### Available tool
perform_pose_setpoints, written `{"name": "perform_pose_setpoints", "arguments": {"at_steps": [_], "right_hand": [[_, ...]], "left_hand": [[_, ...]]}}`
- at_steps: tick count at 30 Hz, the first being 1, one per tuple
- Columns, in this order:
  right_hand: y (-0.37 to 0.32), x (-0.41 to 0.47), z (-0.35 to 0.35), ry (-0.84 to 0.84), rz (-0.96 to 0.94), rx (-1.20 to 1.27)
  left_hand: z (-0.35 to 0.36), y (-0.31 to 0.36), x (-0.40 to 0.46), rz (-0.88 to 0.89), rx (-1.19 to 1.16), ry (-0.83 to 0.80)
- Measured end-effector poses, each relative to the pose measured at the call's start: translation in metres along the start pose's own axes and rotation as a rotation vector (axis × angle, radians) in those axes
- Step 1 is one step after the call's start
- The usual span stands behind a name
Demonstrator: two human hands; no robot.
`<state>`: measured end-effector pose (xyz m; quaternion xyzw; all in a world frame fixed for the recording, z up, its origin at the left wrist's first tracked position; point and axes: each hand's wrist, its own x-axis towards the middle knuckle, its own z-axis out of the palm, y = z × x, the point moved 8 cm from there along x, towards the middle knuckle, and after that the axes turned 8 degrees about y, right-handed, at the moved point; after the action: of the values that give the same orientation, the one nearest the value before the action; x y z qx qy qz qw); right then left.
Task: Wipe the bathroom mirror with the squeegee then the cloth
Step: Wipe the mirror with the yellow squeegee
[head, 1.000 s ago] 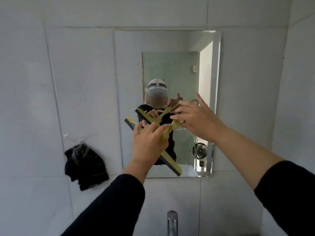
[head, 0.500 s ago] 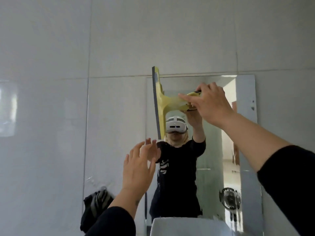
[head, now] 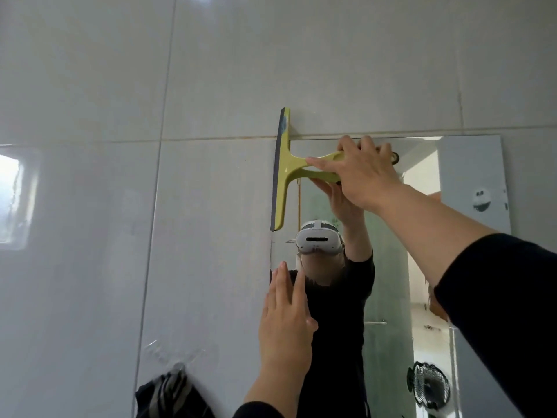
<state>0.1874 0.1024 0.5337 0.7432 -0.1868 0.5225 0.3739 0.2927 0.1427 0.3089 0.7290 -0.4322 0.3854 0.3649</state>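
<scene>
your right hand is gripping the squeegee handle, fingers curled around it, blade upright at the mirror top left corner. your left hand is staying open, fingers straight, at the mirror's left edge.

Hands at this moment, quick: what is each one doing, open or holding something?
Left hand: open, fingers straight, flat at the mirror's left edge, holding nothing.
Right hand: gripping the yellow squeegee by its handle, blade upright at the mirror's top left corner.
</scene>
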Motion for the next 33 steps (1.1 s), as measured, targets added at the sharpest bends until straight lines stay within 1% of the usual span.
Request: {"name": "perform_pose_setpoints", "arguments": {"at_steps": [6,10,13,15,18,26,30,33], "right_hand": [[-0.004,0.008,0.000,-0.016,-0.075,-0.074],[0.006,0.003,0.000,-0.056,-0.042,-0.088],[0.026,-0.005,-0.002,-0.078,-0.003,-0.103],[0.043,-0.013,-0.004,-0.096,0.025,-0.122],[0.070,-0.026,-0.009,-0.127,0.089,-0.130],[0.132,-0.069,-0.015,-0.207,0.274,-0.137],[0.159,-0.098,-0.012,-0.220,0.425,-0.070],[0.172,-0.119,-0.007,-0.222,0.533,-0.010]], "left_hand": [[-0.002,0.001,-0.001,-0.020,0.009,0.022],[-0.003,0.003,-0.001,-0.041,0.040,0.004],[-0.005,0.005,-0.001,-0.061,0.047,0.033],[-0.003,0.006,-0.002,-0.073,0.067,-0.002],[-0.003,0.006,-0.002,-0.081,0.116,-0.030],[0.004,0.004,-0.001,-0.101,0.157,-0.022],[0.007,0.002,0.001,-0.111,0.198,-0.012],[0.009,-0.001,0.001,-0.116,0.174,0.011]]}}
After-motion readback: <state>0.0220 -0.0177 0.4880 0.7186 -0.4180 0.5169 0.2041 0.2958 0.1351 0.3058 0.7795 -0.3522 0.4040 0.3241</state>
